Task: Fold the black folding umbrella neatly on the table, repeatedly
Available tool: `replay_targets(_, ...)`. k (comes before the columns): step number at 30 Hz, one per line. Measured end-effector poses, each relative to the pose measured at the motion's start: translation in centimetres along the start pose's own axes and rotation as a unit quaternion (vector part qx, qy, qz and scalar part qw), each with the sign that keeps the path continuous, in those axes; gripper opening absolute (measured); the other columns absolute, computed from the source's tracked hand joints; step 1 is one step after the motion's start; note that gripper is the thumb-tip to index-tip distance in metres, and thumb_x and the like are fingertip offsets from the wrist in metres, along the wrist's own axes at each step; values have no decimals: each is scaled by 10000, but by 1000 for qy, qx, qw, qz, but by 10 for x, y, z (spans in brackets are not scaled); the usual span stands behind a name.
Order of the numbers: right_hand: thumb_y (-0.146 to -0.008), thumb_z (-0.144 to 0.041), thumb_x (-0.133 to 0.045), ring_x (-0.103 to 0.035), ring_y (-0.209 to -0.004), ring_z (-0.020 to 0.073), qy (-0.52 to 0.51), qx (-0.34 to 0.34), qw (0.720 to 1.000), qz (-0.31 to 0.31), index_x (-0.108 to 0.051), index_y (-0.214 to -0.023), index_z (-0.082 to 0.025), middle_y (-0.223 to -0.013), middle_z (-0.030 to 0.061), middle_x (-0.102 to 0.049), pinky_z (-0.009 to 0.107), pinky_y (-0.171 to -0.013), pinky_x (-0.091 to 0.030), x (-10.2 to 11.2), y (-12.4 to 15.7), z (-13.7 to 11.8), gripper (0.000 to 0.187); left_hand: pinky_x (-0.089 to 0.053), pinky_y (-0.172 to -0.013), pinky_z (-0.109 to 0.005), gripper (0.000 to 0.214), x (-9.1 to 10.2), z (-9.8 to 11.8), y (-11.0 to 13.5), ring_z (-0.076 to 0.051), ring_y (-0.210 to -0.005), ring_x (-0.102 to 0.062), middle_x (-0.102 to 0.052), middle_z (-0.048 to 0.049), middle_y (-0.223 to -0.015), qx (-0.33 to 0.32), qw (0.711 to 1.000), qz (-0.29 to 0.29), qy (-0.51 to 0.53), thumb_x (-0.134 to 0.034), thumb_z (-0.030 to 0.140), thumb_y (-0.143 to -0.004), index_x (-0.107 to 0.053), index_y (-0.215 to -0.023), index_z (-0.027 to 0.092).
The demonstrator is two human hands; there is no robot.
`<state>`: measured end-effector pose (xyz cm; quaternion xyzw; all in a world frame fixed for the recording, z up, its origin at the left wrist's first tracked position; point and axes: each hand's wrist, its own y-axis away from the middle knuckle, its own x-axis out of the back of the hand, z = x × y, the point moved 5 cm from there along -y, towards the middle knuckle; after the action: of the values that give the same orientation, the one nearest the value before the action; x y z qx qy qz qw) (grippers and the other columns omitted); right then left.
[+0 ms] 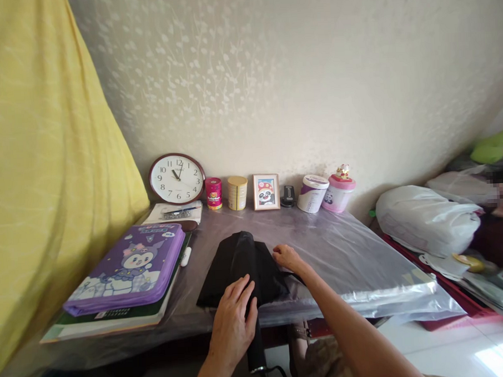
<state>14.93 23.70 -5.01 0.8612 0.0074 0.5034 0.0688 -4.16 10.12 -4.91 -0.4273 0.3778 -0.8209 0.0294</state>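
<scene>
From the head view, your left hand (234, 317) lies palm down on the black folded umbrella (239, 262), fingers stretched out flat over the fabric rather than closed around it. Your right hand (286, 257) sits at the umbrella's right edge, touching the cloth with its fingers curled; whether they pinch the fabric or only rest there cannot be told. The umbrella lies on the clear plastic sheet (346, 251) that covers the table, near the front edge, with its handle (257, 359) hanging past that edge toward you. Just left of it a purple cartoon case (130, 269) rests on a stack of books (111, 323). Against the wall stand a wall clock (176, 179), a red tin (213, 193) and a framed panda picture (266, 192).
</scene>
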Motion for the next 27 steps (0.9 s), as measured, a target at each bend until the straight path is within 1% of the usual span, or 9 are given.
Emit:
replay_targets(2,-763,-156,-457,-609,-681,144,-21,0,1000,-23,-673,-880,-125,-742,59,-670,207,-608,-424,-3,0,1,248,-465,-950,-406,347,0,0,0,-208,-1143,-488,-530,-71,-1250,-1,1000,0,2,-457,185,-854,-504,-1197,196)
replay_targets(4,-771,-158,-434,-559,-544,102,-59,-5,997,-44,-667,-861,-129,-634,17,-627,187,-532,-409,-6,1,1,251,-467,-946,-414,350,1,0,0,-211,-1140,-491,-532,-72,-1248,-2,1000,1,6,-454,182,-854,-501,-1200,199)
replay_targets(9,-769,-206,-466,-449,-453,65,-242,-46,966,-73,-651,-807,-128,-526,-31,-514,163,-452,-362,-5,4,1,205,-473,-940,-410,348,1,0,-1,-210,-1135,-498,-537,-74,-1243,-3,1000,1,6,-461,185,-852,-505,-1197,199)
replay_targets(13,-744,-212,-519,-380,-410,60,-241,-22,967,-78,-657,-812,-124,-445,-64,-427,167,-419,-292,-4,4,-5,178,-467,-947,-412,345,1,0,0,-210,-1147,-486,-531,-77,-1249,0,1000,-5,3,-455,182,-856,-503,-1198,197)
replay_targets(16,-741,-201,-524,-387,-419,65,-195,3,979,-52,-667,-820,-129,-436,-69,-419,179,-446,-304,-3,2,-10,178,-462,-953,-414,346,2,1,-1,-211,-1154,-479,-529,-76,-1252,0,1000,-9,4,-454,183,-857,-503,-1199,197)
replay_targets(19,-733,-194,-546,-495,-529,88,-108,26,994,-12,-681,-837,-154,-541,-38,-545,191,-536,-361,1,1,-13,175,-467,-948,-413,345,3,2,-2,-211,-1143,-489,-534,-72,-1247,2,1000,-7,4,-458,189,-855,-507,-1197,201)
replay_targets(22,-740,-184,-546,-591,-763,150,-1,35,999,19,-678,-919,-175,-794,29,-667,227,-677,-400,5,5,-15,223,-469,-945,-411,344,3,2,-2,-211,-1138,-494,-537,-72,-1243,-1,1000,-5,4,-459,188,-853,-510,-1194,199)
replay_targets(24,-776,-185,-501,-593,-887,185,44,43,997,56,-660,-983,-181,-936,68,-672,257,-751,-402,10,9,-21,261,-472,-942,-410,343,2,2,-2,-211,-1133,-499,-540,-73,-1240,-2,1000,0,5,-461,186,-852,-513,-1190,196)
replay_targets(27,-832,-193,-432,-576,-966,179,29,94,991,94,-647,-1000,-193,-1029,68,-657,256,-833,-388,11,17,-39,274,-473,-939,-411,336,1,2,-2,-212,-1128,-503,-544,-76,-1237,2,1000,2,6,-462,188,-850,-521,-1181,194)
